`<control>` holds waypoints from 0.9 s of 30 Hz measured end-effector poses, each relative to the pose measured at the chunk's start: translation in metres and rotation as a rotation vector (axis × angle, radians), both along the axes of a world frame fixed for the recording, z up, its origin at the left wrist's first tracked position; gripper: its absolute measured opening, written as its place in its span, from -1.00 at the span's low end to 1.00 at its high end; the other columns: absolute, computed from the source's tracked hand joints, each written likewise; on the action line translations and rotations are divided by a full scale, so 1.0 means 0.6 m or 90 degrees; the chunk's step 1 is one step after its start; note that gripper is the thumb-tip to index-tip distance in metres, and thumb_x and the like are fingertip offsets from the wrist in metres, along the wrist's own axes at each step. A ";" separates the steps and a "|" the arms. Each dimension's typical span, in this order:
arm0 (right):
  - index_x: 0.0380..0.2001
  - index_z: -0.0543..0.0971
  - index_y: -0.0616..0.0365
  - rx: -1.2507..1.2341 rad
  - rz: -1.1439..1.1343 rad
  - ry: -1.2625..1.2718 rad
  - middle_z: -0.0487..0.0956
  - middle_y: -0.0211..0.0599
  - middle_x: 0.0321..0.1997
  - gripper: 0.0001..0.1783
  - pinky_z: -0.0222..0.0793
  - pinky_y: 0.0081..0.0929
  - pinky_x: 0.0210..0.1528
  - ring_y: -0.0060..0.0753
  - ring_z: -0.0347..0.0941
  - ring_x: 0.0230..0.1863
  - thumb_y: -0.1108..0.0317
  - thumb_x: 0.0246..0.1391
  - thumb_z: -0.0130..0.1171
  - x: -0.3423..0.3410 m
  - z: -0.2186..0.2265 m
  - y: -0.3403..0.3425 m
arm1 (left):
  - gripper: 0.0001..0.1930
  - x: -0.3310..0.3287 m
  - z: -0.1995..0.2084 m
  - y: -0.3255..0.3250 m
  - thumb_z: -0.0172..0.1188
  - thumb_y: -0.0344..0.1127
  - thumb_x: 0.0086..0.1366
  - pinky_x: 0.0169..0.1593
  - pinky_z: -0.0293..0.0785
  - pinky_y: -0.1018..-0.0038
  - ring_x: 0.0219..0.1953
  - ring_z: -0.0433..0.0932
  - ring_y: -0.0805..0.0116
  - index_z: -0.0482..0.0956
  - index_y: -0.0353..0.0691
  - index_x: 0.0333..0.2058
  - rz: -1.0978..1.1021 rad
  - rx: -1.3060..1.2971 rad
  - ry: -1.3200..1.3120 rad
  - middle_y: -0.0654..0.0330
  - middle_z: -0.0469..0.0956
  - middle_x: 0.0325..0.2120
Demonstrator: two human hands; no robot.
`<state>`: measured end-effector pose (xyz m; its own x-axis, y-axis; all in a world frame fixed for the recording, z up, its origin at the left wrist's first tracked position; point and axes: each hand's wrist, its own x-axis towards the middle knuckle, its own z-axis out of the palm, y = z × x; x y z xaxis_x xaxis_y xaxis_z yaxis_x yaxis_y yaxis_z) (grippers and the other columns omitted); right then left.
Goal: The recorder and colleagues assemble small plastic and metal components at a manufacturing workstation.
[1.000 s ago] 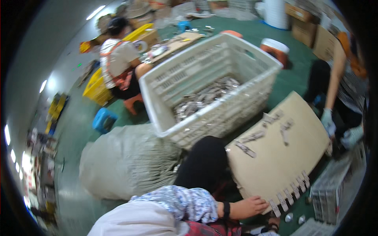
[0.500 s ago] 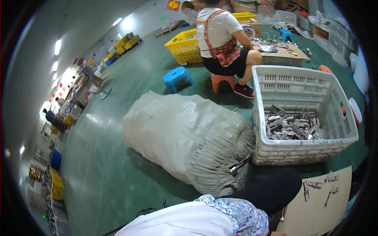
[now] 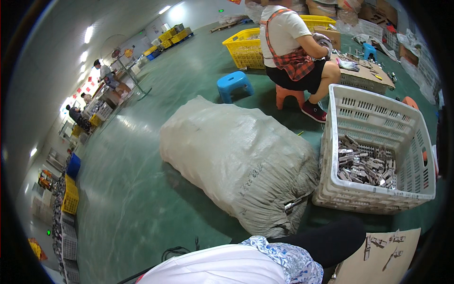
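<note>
Neither of my hands is in view. At the bottom my patterned blue-and-white sleeve (image 3: 291, 258) and white top (image 3: 217, 267) show, beside my dark-clad leg (image 3: 326, 239). A sheet of cardboard (image 3: 373, 265) lies right of the leg, with several small metal pieces (image 3: 378, 242) spread on it that look like hinges. Beyond it stands a white plastic crate (image 3: 373, 199) with a heap of similar metal parts (image 3: 362, 165) in the bottom. Left of the crate lies a large pale woven sack (image 3: 231, 151), a metal part (image 3: 294, 204) poking out at its near end.
A co-worker (image 3: 288, 42) in a checked apron sits on an orange stool (image 3: 289, 97) by a cardboard-topped work surface (image 3: 364, 75). Nearby stand a blue stool (image 3: 235, 85) and a yellow crate (image 3: 246, 49). A stand fan (image 3: 116, 54) and more people are far left.
My view has shifted left and tilted, so the sack and crate sit further right. A sliver of my hand at the cardboard's near edge has gone out of sight. The co-worker's gloved hand now shows.
</note>
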<state>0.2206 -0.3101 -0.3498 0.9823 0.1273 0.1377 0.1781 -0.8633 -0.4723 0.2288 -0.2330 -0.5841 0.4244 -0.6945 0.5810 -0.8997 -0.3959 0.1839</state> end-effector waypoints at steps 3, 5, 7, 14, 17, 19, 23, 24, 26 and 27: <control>0.24 0.29 0.40 0.035 -0.030 0.002 0.30 0.27 0.31 -0.19 0.05 0.05 0.39 0.24 0.18 0.35 0.23 0.02 0.41 -0.004 -0.013 -0.019 | -0.80 -0.001 0.010 -0.005 0.04 -0.16 0.23 -0.20 0.37 0.29 -0.14 0.50 0.39 0.59 0.04 -0.24 0.006 -0.061 -0.027 0.37 0.53 -0.18; 0.24 0.28 0.40 0.022 -0.035 0.023 0.28 0.27 0.32 -0.18 0.03 0.07 0.39 0.25 0.15 0.36 0.22 0.02 0.41 -0.003 -0.008 -0.019 | -0.81 -0.006 0.021 -0.010 0.04 -0.16 0.23 -0.19 0.36 0.29 -0.15 0.50 0.39 0.58 0.04 -0.25 0.016 -0.051 -0.010 0.37 0.53 -0.19; 0.23 0.28 0.41 0.013 -0.033 0.049 0.26 0.27 0.33 -0.18 0.01 0.09 0.40 0.27 0.13 0.37 0.22 0.02 0.42 0.002 -0.012 -0.018 | -0.82 -0.010 0.031 -0.006 0.04 -0.16 0.23 -0.19 0.36 0.30 -0.16 0.49 0.39 0.58 0.04 -0.26 0.033 -0.037 0.011 0.37 0.53 -0.21; 0.20 0.33 0.39 -0.051 0.055 0.027 0.31 0.30 0.27 -0.22 0.00 0.07 0.39 0.27 0.15 0.34 0.18 0.02 0.40 0.013 -0.069 -0.064 | -0.83 -0.011 0.054 0.010 0.03 -0.17 0.27 -0.16 0.35 0.28 -0.13 0.48 0.38 0.58 0.04 -0.26 0.017 -0.011 0.070 0.36 0.53 -0.23; 0.17 0.38 0.40 -0.128 0.053 0.063 0.35 0.30 0.23 -0.24 0.05 0.04 0.37 0.26 0.19 0.31 0.13 0.02 0.39 0.021 -0.082 -0.076 | -0.81 -0.013 0.063 0.013 0.01 -0.17 0.31 -0.11 0.36 0.26 -0.06 0.46 0.33 0.59 0.02 -0.24 0.020 -0.009 0.070 0.33 0.53 -0.19; 0.16 0.39 0.40 -0.171 0.056 0.061 0.37 0.31 0.21 -0.23 0.07 0.04 0.35 0.26 0.21 0.29 0.11 0.01 0.39 0.025 -0.092 -0.084 | -0.79 -0.015 0.069 0.014 0.00 -0.17 0.32 -0.08 0.36 0.25 -0.03 0.44 0.31 0.60 0.00 -0.22 0.033 -0.010 0.073 0.31 0.53 -0.17; 0.17 0.39 0.37 -0.138 0.034 0.095 0.38 0.26 0.21 -0.22 0.10 0.05 0.32 0.28 0.22 0.27 0.07 0.01 0.39 0.024 -0.100 -0.093 | -0.75 -0.017 0.075 0.014 -0.01 -0.17 0.34 -0.03 0.36 0.23 0.00 0.43 0.25 0.60 -0.08 -0.18 0.046 -0.039 0.089 0.26 0.54 -0.14; 0.17 0.40 0.36 -0.116 0.032 0.097 0.38 0.23 0.21 -0.22 0.11 0.04 0.32 0.28 0.21 0.28 0.06 0.02 0.39 0.023 -0.099 -0.094 | -0.74 -0.017 0.076 0.014 -0.02 -0.17 0.34 -0.03 0.36 0.22 -0.01 0.44 0.24 0.60 -0.11 -0.17 0.048 -0.055 0.077 0.26 0.54 -0.14; 0.17 0.40 0.35 -0.141 0.049 0.074 0.39 0.22 0.21 -0.22 0.11 0.04 0.32 0.28 0.21 0.28 0.05 0.02 0.38 0.024 -0.093 -0.091 | -0.74 -0.016 0.077 0.012 -0.01 -0.18 0.34 -0.03 0.36 0.21 -0.02 0.44 0.24 0.59 -0.12 -0.17 0.035 -0.021 0.089 0.26 0.55 -0.16; 0.18 0.40 0.34 -0.165 0.068 0.050 0.39 0.20 0.22 -0.22 0.11 0.04 0.32 0.28 0.20 0.28 0.04 0.02 0.38 0.026 -0.091 -0.092 | -0.75 -0.015 0.078 0.009 -0.01 -0.18 0.34 -0.03 0.37 0.21 -0.02 0.45 0.24 0.59 -0.13 -0.18 0.023 0.015 0.099 0.25 0.55 -0.17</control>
<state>0.2361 -0.3655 -0.4043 0.9677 0.2521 0.0107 0.2464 -0.9353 -0.2540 0.2199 -0.2273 -0.5375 0.5325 -0.6904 0.4897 -0.8464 -0.4329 0.3102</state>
